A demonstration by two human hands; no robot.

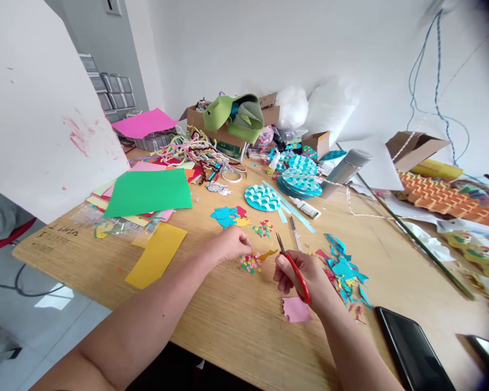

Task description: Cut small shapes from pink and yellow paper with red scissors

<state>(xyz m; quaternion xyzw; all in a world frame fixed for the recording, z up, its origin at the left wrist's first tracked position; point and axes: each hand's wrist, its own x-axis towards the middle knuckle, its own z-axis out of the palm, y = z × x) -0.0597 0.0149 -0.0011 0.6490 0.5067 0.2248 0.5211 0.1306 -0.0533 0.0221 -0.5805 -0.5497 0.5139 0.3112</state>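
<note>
My right hand [301, 274] holds a pair of red-handled scissors [297, 277], their blades pointing up and away from me. My left hand [233, 243] is closed in a pinch beside a small heap of coloured paper dots [250, 264]; whatever is between its fingertips is too small to tell. A mustard-yellow paper scrap [268, 255] shows between the two hands. Beyond them lie a second heap of tiny cut paper pieces [263, 228] and blue, red and yellow fish-like cutouts [227, 216]. Below the scissors is a pink paper square [296, 309] with notched edges.
Blue and red offcuts [348, 274] lie right of my hand, near a black phone [413, 347]. A cutter knife [295, 233], a glue bottle [307, 208] and a scale-patterned blue disc [263, 197] stand further back. Green sheet [150, 193] and yellow paper [158, 255] are at left.
</note>
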